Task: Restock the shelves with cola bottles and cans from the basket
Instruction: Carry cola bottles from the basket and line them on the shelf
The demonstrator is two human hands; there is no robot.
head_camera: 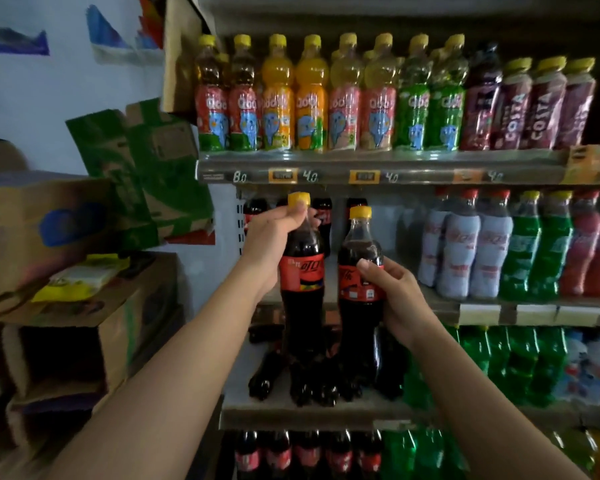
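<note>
I hold two yellow-capped cola bottles with red labels in front of the middle shelf [444, 308]. My left hand [272, 242] grips the left cola bottle [302, 299] around its neck, just under the cap. My right hand [397, 296] wraps the label of the right cola bottle [357, 258] from the right side. Both bottles are upright and close together, near the shelf's left end. Several cola bottles [323, 213] stand at the back of that shelf. The basket is out of view.
The top shelf [378, 161] holds yellow-capped juice and Costa bottles. Pale, green and red soda bottles [520, 244] fill the middle shelf's right part. Lower shelves carry cola and green bottles [510, 362]. Stacked cardboard boxes [66, 306] stand at the left.
</note>
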